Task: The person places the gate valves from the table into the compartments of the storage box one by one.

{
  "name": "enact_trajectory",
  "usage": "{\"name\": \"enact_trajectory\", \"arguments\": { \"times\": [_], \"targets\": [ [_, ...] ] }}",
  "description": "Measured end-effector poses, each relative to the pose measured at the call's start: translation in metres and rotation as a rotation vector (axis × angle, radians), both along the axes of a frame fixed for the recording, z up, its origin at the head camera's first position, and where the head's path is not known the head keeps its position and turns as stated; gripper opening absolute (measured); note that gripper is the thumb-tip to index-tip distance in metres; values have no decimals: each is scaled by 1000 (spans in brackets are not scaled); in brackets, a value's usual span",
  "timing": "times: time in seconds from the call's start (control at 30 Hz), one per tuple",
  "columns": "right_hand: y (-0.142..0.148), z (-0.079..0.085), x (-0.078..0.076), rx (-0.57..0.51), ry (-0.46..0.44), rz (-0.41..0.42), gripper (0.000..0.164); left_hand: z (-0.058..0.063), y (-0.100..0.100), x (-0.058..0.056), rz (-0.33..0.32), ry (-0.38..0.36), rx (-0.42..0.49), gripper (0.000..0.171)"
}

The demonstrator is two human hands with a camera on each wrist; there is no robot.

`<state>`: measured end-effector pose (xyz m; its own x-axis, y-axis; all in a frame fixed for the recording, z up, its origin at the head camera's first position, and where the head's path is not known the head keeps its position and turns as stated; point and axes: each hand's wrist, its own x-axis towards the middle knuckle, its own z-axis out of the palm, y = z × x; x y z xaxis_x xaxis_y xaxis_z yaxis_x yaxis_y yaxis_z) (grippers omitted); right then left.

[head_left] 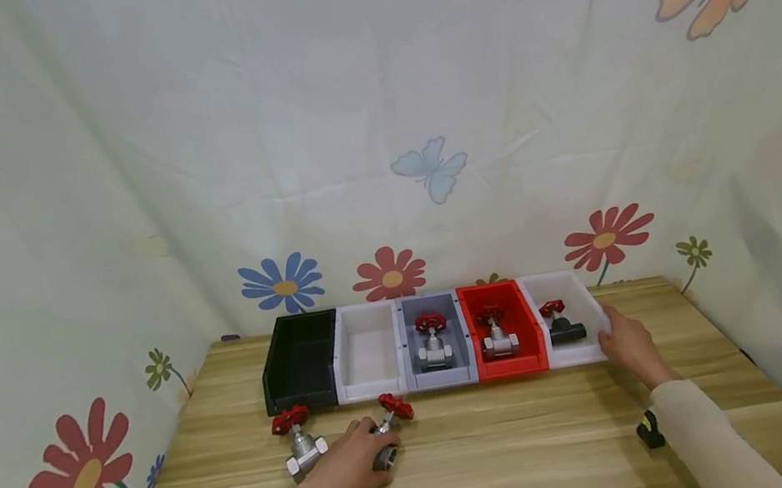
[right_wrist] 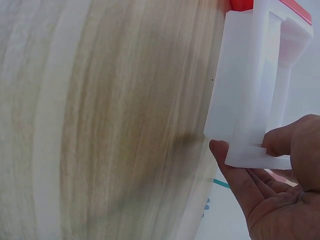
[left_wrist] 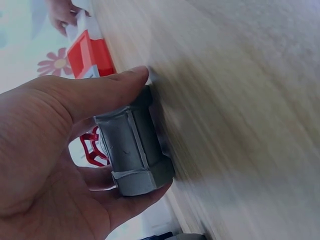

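With thumb and fingers, my left hand (head_left: 347,468) grasps a grey metal valve (left_wrist: 132,150) by its body, its red handwheel (head_left: 396,406) tilted up and to the right; it is in front of the left white bin (head_left: 372,388). Beside that hand, a second valve (head_left: 304,453) stands on the wooden table (head_left: 513,453). My right hand (head_left: 632,344) pinches the near right corner of the right white bin (head_left: 578,356), which contains a dark-bodied valve (head_left: 566,330). Five bins stand in a row: black (head_left: 302,400), white, grey (head_left: 444,378), red (head_left: 514,366), white. The grey and red ones each hold a silver valve.
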<state>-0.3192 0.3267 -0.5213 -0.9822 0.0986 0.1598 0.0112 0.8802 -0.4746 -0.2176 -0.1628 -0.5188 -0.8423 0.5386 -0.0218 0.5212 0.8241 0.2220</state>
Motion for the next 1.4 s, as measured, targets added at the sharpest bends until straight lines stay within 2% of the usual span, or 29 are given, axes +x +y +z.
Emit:
{"name": "enact_trajectory", "arguments": {
  "times": [0.33, 0.87, 1.1, 1.23, 1.4],
  "targets": [
    [-2, 1, 3, -1, 12, -1, 54, 1, -2, 4, -7, 19, -10, 44],
    [-3, 4, 4, 10, 4, 3, 54, 20, -4, 15, -4, 51, 24, 48],
    [-3, 5, 3, 13, -7, -2, 54, 37, -6, 9, 56, 6, 99, 42],
    [-2, 5, 2, 10, -23, -7, 54, 44, -8, 3, 112, -25, 102, 41],
    [-2, 4, 2, 13, -24, -10, 54, 51, -7, -4, 145, 0, 95, 41]
  ]
}}
